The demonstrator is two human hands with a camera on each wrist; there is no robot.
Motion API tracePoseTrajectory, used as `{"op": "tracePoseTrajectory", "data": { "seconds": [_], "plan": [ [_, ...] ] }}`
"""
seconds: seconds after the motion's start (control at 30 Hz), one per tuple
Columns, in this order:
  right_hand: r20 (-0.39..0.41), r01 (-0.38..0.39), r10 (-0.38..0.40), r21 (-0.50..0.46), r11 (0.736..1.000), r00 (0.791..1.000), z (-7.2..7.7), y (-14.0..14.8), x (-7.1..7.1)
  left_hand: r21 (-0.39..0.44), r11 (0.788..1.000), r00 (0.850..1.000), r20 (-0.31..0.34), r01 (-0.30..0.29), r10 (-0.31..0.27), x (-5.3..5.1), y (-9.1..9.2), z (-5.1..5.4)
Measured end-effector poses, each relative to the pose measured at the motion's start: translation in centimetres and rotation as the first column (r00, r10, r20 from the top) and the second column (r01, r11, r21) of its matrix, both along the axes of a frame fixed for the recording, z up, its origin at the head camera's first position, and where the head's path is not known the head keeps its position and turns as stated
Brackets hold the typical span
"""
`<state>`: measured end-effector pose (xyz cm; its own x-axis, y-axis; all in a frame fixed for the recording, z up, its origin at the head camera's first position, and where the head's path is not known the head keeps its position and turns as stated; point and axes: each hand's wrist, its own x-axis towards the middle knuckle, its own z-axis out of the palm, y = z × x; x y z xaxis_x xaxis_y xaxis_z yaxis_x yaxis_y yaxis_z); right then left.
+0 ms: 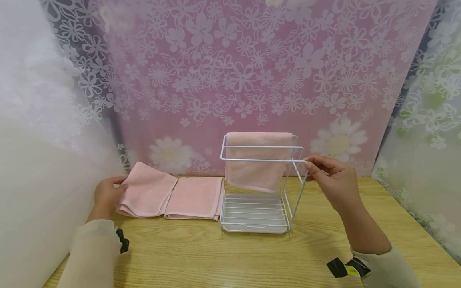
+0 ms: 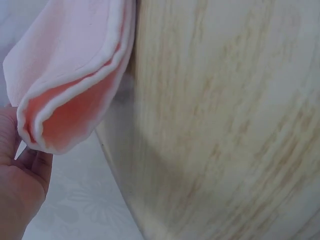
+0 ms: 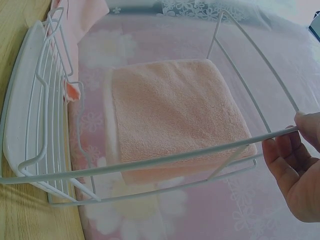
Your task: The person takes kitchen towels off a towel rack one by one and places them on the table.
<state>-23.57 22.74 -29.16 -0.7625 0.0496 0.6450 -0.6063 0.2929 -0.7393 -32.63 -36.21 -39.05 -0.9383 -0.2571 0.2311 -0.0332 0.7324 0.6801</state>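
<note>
My left hand (image 1: pixel 109 194) pinches the left edge of a folded pink towel (image 1: pixel 149 190), whose near corner is lifted off the table; its layered folds show in the left wrist view (image 2: pixel 75 85). A second folded pink towel (image 1: pixel 194 197) lies flat just right of it, beside the rack. With thumb and fingers my right hand (image 1: pixel 335 180) pinches the front right upper corner of a white wire rack (image 1: pixel 264 161). Over the rack's rear top bar hangs a third pink towel (image 1: pixel 257 172), seen close in the right wrist view (image 3: pixel 180 110).
A white tray (image 1: pixel 255 229) sits under the wire shelf at the rack's base. The wooden table (image 1: pixel 201 256) meets a pink flowered curtain (image 1: pixel 230 80) behind. Pale sheets hang at the left (image 1: pixel 32 140) and right (image 1: pixel 428 168).
</note>
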Motion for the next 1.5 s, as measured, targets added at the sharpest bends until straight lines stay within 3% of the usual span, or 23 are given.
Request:
{"op": "tracePoseTrajectory", "data": {
  "seconds": [0.23, 0.3, 0.5, 0.77, 1.03, 1.23, 1.5],
  "plan": [
    [-0.016, 0.012, -0.012, 0.018, 1.0, 1.0, 0.0, 0.0, 0.1, -0.101, 0.995, 0.998, -0.07, -0.018, 0.011, 0.2, -0.6, -1.1],
    [-0.018, 0.011, -0.011, 0.017, 1.0, 1.0, 0.0, 0.1, 0.1, -0.099, 0.995, 0.999, -0.053, -0.017, 0.011, 0.3, -0.6, -1.3],
    [-0.006, 0.011, -0.011, 0.003, 1.0, 1.0, 0.0, 0.2, 0.1, -0.058, 0.998, 0.999, 0.041, -0.019, 0.022, 0.2, -0.8, -1.8],
    [0.006, 0.022, -0.022, -0.004, 1.0, 1.0, 0.0, 0.2, 0.2, -0.013, 1.0, 0.998, 0.054, 0.018, -0.017, 0.1, -0.4, -1.8],
    [0.005, 0.023, -0.023, 0.012, 1.0, 1.0, -0.1, 0.0, 0.0, 0.039, 0.998, 0.999, -0.007, 0.051, -0.05, 0.0, 0.7, -1.6],
    [-0.002, 0.018, -0.018, 0.015, 1.0, 1.0, -0.1, 0.1, 0.0, 0.061, 0.992, 0.992, -0.059, 0.112, -0.108, 0.0, 1.7, -1.6],
    [0.002, 0.006, -0.006, 0.002, 1.0, 1.0, 0.0, 0.0, 0.1, 0.122, 0.979, 0.986, -0.045, 0.165, -0.16, -0.2, 3.0, -1.4]
  ]
}}
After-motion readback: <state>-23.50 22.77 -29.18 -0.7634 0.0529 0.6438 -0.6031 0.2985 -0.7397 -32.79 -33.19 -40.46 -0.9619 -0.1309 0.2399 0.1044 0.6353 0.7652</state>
